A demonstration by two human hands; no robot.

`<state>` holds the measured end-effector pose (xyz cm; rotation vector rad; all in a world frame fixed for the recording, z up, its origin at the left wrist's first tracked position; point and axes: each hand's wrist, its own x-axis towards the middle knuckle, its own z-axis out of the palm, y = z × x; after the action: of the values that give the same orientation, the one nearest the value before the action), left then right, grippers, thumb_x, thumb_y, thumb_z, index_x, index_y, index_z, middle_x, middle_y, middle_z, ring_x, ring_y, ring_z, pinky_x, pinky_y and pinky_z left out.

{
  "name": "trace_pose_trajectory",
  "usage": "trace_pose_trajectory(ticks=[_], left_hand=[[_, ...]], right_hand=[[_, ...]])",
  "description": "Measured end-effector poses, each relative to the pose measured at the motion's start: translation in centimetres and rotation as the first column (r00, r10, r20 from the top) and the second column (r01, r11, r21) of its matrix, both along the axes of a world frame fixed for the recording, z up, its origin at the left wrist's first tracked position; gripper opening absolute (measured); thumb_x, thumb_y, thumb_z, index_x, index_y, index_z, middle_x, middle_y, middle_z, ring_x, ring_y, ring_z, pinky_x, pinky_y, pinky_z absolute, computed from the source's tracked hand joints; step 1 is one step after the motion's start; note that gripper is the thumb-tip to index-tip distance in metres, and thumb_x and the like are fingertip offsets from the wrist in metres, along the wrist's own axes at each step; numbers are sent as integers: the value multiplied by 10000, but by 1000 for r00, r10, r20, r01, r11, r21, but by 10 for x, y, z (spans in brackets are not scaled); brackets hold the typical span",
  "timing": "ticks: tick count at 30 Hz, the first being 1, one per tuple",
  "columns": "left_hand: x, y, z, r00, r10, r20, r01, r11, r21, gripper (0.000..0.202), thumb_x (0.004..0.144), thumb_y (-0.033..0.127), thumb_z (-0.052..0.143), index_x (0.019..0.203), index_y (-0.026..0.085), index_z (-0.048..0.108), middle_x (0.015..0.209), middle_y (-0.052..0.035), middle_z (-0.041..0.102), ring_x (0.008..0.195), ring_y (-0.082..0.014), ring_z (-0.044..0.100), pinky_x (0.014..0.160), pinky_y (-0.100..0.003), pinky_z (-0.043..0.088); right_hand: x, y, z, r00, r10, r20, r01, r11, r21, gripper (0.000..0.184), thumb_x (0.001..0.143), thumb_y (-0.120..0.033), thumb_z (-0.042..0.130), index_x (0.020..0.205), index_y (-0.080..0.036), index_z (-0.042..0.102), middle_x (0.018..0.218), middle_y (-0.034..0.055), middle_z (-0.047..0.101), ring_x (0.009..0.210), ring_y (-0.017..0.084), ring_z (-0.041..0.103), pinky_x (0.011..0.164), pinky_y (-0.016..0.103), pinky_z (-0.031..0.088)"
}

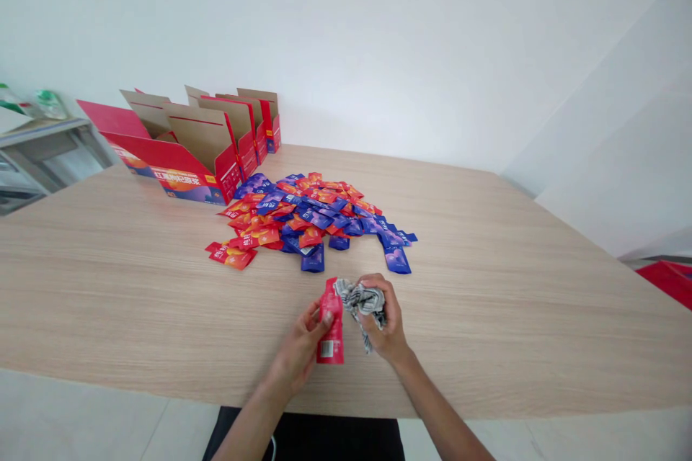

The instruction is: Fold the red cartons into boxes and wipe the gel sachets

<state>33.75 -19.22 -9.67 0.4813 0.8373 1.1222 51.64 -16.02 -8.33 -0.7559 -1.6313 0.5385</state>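
Observation:
My left hand [303, 342] grips a red pouch [334, 335] upright by its left edge, its barcode at the bottom facing me. A crumpled grey-and-white striped cloth [357, 297] is bunched in my right hand [386, 320], fingers curled round it. One end of the cloth touches the upper right corner of the pouch. Both hands are above the near part of the table. Just beyond them lies a loose pile of red pouches [269, 236] and blue pouches [313, 217].
Several open red cartons [189, 182] with raised brown flaps stand at the back left of the wooden table [486, 288]. A white wall [389, 50] rises behind. Part of a red box [667, 279] shows at the right edge. A side table [48, 133] is at far left.

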Motion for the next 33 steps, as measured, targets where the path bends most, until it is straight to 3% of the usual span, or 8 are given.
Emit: trace_pose_trajectory(ticks=[5, 8, 13, 19, 22, 27, 31, 33], left_hand=[[9, 2, -5, 991, 135, 21, -134, 989, -64, 637, 645, 490, 1006, 1163, 190, 788, 1130, -96, 836, 1187, -319, 740, 1036, -401, 558], [12, 3, -1, 983, 165, 79, -160, 985, -69, 552, 696, 545, 947, 1058, 154, 800, 1153, -116, 831, 1251, -352, 713, 1072, -437, 552], [9, 1, 3, 980, 159, 119, -138, 976, -166, 436, 717, 499, 939, 911, 140, 784, 1087, -118, 835, 1229, -363, 720, 1087, -460, 554], [12, -7, 1, 980, 53, 191, -11, 977, -212, 309, 1039, 378, 623, 1103, 141, 811, 1214, -134, 815, 1312, -304, 694, 1193, -435, 487], [12, -9, 2, 981, 79, 177, -40, 976, -215, 322, 1042, 394, 610, 1123, 154, 810, 1209, -125, 818, 1330, -302, 685, 1213, -449, 474], [5, -9, -1, 990, 137, 21, -136, 990, -43, 583, 776, 606, 871, 1122, 142, 799, 1208, -155, 817, 1340, -375, 668, 1187, -504, 494], [-17, -11, -13, 924, 199, -325, -186, 980, 70, 806, 781, 785, 752, 1317, 183, 737, 1423, -174, 728, 1377, -372, 632, 1191, -512, 473], [-41, -11, -20, 787, 222, -575, -143, 973, 180, 844, 847, 781, 655, 1460, 201, 649, 1467, -178, 688, 1306, -359, 657, 1144, -536, 499]], right_hand=[[9, -4, 1, 914, -28, 405, -46, 984, 172, 459, 873, -146, 629, 1311, -279, 596, 1162, 94, 658, 1023, 268, 660, 858, 394, 582], [8, -8, -2, 847, -8, 531, -85, 985, 151, 542, 784, -97, 623, 1297, -269, 588, 1163, 96, 671, 1030, 280, 662, 855, 404, 586], [5, -15, -9, 816, 151, 559, -232, 970, 77, 568, 729, -103, 611, 1273, -264, 583, 1149, 78, 675, 1005, 265, 665, 852, 390, 591], [-3, -7, -14, 895, -51, 443, 24, 997, 66, 548, 810, -45, 579, 1311, -266, 568, 1161, 91, 661, 1064, 271, 655, 918, 408, 586], [-5, -8, -12, 902, 3, 431, -22, 999, 37, 546, 808, -55, 592, 1312, -263, 569, 1164, 91, 660, 1062, 272, 654, 912, 408, 586], [-7, -18, -13, 808, 258, 530, -286, 958, -30, 587, 724, -66, 638, 1270, -277, 582, 1166, 68, 671, 1062, 262, 662, 914, 386, 595], [-5, -15, -22, 812, 97, 576, -128, 992, 12, 611, 729, -25, 634, 1288, -268, 583, 1164, 82, 679, 1052, 273, 663, 904, 402, 604], [1, -11, -25, 824, 11, 567, -26, 999, 19, 600, 754, -11, 628, 1295, -269, 588, 1156, 83, 683, 1051, 276, 666, 900, 407, 605]])
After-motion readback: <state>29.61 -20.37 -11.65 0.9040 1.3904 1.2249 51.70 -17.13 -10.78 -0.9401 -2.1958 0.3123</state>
